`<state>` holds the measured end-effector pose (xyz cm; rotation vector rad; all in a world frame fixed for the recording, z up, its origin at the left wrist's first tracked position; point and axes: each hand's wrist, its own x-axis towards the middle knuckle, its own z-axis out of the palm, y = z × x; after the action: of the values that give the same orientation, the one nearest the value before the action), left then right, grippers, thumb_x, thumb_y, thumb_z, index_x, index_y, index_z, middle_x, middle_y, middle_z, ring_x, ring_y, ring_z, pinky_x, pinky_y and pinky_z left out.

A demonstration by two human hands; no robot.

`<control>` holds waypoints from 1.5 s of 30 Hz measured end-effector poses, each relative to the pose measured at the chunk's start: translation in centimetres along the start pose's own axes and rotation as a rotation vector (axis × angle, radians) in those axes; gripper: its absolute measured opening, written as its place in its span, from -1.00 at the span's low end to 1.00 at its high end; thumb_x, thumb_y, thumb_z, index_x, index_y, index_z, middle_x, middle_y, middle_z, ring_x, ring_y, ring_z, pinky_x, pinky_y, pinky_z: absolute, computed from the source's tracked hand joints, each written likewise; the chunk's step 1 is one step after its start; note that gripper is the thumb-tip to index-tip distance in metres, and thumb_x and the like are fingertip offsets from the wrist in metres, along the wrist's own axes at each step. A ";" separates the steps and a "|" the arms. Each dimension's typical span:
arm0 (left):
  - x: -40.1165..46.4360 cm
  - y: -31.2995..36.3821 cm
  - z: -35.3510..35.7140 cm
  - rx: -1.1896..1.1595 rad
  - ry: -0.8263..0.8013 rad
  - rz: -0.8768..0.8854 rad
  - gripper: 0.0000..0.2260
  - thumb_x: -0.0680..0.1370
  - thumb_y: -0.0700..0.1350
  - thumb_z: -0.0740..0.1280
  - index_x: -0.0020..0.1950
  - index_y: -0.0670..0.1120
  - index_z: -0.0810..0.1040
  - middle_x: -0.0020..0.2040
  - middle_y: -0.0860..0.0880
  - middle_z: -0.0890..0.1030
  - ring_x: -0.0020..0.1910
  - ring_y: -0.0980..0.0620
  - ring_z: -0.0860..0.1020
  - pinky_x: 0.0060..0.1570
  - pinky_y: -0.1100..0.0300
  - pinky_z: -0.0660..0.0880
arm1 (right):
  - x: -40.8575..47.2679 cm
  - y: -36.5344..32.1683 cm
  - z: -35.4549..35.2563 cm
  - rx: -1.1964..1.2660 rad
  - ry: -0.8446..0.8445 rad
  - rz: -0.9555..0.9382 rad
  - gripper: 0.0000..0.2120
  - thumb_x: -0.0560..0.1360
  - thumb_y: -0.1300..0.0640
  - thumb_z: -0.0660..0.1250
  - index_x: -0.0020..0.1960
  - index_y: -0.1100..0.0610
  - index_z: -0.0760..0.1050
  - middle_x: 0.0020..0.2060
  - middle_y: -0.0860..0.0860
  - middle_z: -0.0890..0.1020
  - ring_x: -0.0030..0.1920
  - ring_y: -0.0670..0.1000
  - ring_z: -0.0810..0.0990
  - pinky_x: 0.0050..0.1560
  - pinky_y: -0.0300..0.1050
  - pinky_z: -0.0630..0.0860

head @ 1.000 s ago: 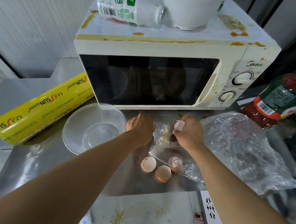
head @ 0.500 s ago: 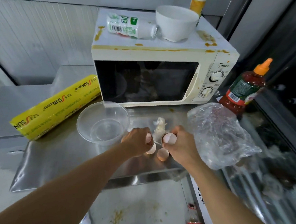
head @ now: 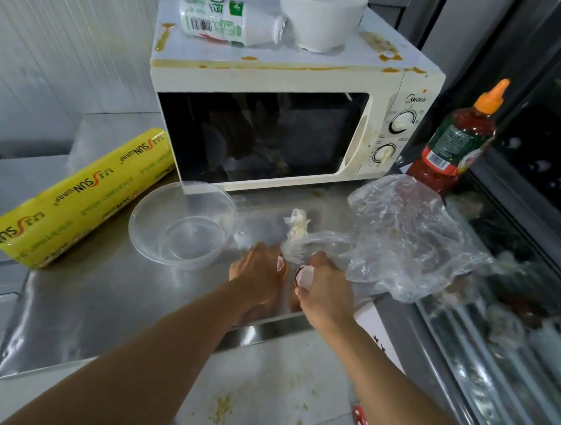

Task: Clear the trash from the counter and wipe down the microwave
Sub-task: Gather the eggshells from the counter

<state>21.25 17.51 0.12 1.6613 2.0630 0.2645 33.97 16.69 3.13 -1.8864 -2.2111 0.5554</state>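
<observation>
At the far left of the steel counter (head: 93,302) lay a long yellow box of cling wrap (head: 77,198), angled toward the microwave. Just right of it stood a clear plastic bowl (head: 182,225), upright, its rim close to the microwave's lower front corner.

My left hand (head: 258,277) was next, near the counter's front edge, its fingers curled around a piece of eggshell (head: 280,263) whose pale inside peeked out beside my knuckles. My right hand (head: 325,290) sat just beside it, almost touching, fingers closed on a second eggshell half (head: 305,276), brown outside and white within, its open side facing up toward me. Whether that hand also pinched the bag's edge I could not tell.

Right beyond my hands a crumpled clear plastic bag (head: 406,241) spread across the counter to the right, wrinkled and shiny, with a small twisted whitish scrap (head: 298,225) at its near-left end.

Behind all this sat the cream microwave (head: 384,86), door shut, its top and front edge streaked and spotted with orange-brown stains, with drips down the door handle side. On top lay a toppled white drink bottle (head: 226,22) with a green label, and beside it an upright white bowl (head: 321,16).

At the far right stood a red sauce bottle (head: 456,141) with an orange nozzle cap.
</observation>
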 end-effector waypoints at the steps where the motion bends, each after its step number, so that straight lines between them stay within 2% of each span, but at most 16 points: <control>1: 0.0 -0.1 0.1 -0.001 -0.002 -0.012 -0.76 0.50 -0.04 0.34 0.17 0.03 0.49 0.12 -0.02 0.48 0.10 -0.07 0.53 0.03 0.09 0.47 | 0.1 0.1 0.3 0.014 -0.001 -0.003 -0.63 0.47 0.14 0.38 0.21 0.13 0.35 0.13 0.09 0.56 0.10 0.12 0.58 -0.01 -0.11 0.49; 5: 0.0 -0.5 0.3 -0.029 0.025 -0.035 -0.74 0.45 -0.05 0.40 0.12 0.02 0.52 0.05 -0.02 0.53 0.05 -0.07 0.55 0.01 0.08 0.53 | 0.3 0.6 1.1 0.087 -0.003 -0.002 -0.68 0.44 0.20 0.40 0.12 0.11 0.35 0.05 0.11 0.58 0.02 0.16 0.60 -0.06 -0.07 0.49; 12: -0.9 -1.6 -1.0 -0.054 0.056 -0.006 -0.70 0.35 -0.07 0.44 0.06 -0.03 0.54 -0.04 0.01 0.52 -0.01 -0.04 0.55 -0.08 0.21 0.48 | 0.4 0.9 0.5 0.184 -0.036 -0.011 -0.65 0.42 0.20 0.43 0.13 0.11 0.37 0.04 0.09 0.58 0.03 0.12 0.59 -0.02 -0.09 0.52; 14: -1.4 -1.4 -1.9 -0.126 0.078 -0.031 -0.69 0.33 -0.10 0.47 0.04 -0.03 0.55 -0.05 0.00 0.53 -0.06 -0.03 0.55 -0.04 0.13 0.54 | 0.1 0.6 -0.3 0.287 0.001 0.010 -0.64 0.40 0.19 0.46 0.08 0.08 0.36 -0.02 0.05 0.57 0.00 0.07 0.57 -0.10 -0.19 0.52; 16: -2.1 -1.4 -2.6 -0.167 0.101 -0.037 -0.71 0.33 -0.09 0.48 0.01 -0.02 0.55 -0.05 -0.01 0.59 -0.07 -0.03 0.57 -0.02 0.07 0.56 | 0.0 0.2 -1.5 0.404 0.042 0.019 -0.64 0.38 0.18 0.48 0.03 0.06 0.35 -0.07 0.01 0.55 -0.09 -0.01 0.53 -0.27 -0.40 0.40; 18: -2.7 -1.4 -3.1 -0.194 0.099 -0.048 -0.70 0.33 -0.08 0.49 0.02 -0.01 0.55 -0.06 -0.01 0.62 -0.07 -0.02 0.59 -0.01 0.04 0.57 | 0.0 -0.6 -2.9 0.515 0.047 0.018 -0.65 0.37 0.16 0.49 0.03 0.06 0.38 -0.08 -0.02 0.55 -0.16 -0.08 0.49 -0.38 -0.44 0.34; 21: -3.5 -1.1 -4.3 -0.215 0.120 -0.058 -0.71 0.35 -0.04 0.49 0.03 -0.01 0.56 -0.05 -0.02 0.63 -0.06 -0.02 0.59 -0.02 0.04 0.58 | 0.1 -1.9 -4.6 0.639 0.020 -0.015 -0.62 0.34 0.13 0.53 0.04 0.02 0.40 -0.05 -0.06 0.57 -0.08 -0.08 0.54 -0.25 -0.39 0.41; 24: -4.4 -0.4 -5.4 -0.216 0.126 -0.073 -0.71 0.37 0.00 0.47 0.05 -0.01 0.56 -0.07 -0.01 0.63 -0.08 0.01 0.57 -0.08 0.13 0.56 | 0.0 -3.3 -5.9 0.740 -0.035 -0.050 -0.60 0.29 0.11 0.55 0.03 -0.02 0.43 -0.02 -0.06 0.60 -0.02 -0.06 0.59 -0.05 -0.19 0.54; 26: -4.9 -0.1 -6.1 -0.223 0.140 -0.075 -0.72 0.37 0.03 0.45 0.03 0.00 0.56 -0.11 0.01 0.63 -0.13 0.03 0.57 -0.14 0.18 0.54 | -0.3 -4.0 -6.5 0.750 -0.075 -0.083 -0.60 0.30 0.12 0.54 0.04 -0.01 0.44 -0.03 -0.06 0.60 -0.02 -0.07 0.58 -0.08 -0.23 0.52; 29: -5.8 0.3 -6.9 -0.225 0.160 -0.058 -0.69 0.34 0.01 0.47 0.03 -0.02 0.54 -0.11 0.00 0.62 -0.10 0.00 0.58 -0.11 0.16 0.53 | -0.8 -4.5 -6.7 0.712 -0.101 -0.126 -0.64 0.33 0.12 0.51 0.05 -0.01 0.44 -0.01 -0.06 0.59 0.00 -0.07 0.57 -0.08 -0.25 0.50; 34: -7.1 0.3 -7.0 -0.233 0.176 -0.050 -0.66 0.33 -0.04 0.49 0.05 -0.07 0.53 -0.18 0.03 0.54 -0.18 0.04 0.50 -0.23 0.26 0.41 | -1.7 -4.1 -6.3 0.653 -0.145 -0.129 -0.67 0.37 0.12 0.48 0.08 0.00 0.47 -0.04 -0.15 0.56 -0.01 -0.12 0.56 -0.05 -0.32 0.45; 40: -7.9 0.2 -5.4 -0.226 0.189 -0.041 -0.68 0.38 -0.02 0.44 0.09 -0.06 0.50 -0.07 -0.03 0.62 -0.07 -0.03 0.57 -0.15 0.23 0.44 | -2.3 -3.6 -5.6 0.594 -0.176 -0.148 -0.69 0.37 0.12 0.49 0.07 -0.01 0.49 -0.03 -0.09 0.59 -0.02 -0.09 0.54 -0.11 -0.30 0.44; 45: -7.7 0.0 -4.2 -0.248 0.168 -0.051 -0.68 0.38 -0.03 0.43 0.09 0.00 0.46 -0.10 0.01 0.59 -0.05 -0.04 0.58 -0.09 0.17 0.51 | -2.7 -3.0 -5.3 0.588 -0.172 -0.145 -0.57 0.36 0.11 0.50 0.19 -0.06 0.49 0.02 -0.12 0.54 0.07 -0.09 0.51 0.03 -0.27 0.41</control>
<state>20.47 10.68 5.60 1.4790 2.0904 0.6349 33.74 14.51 9.43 -1.4055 -1.9539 1.2160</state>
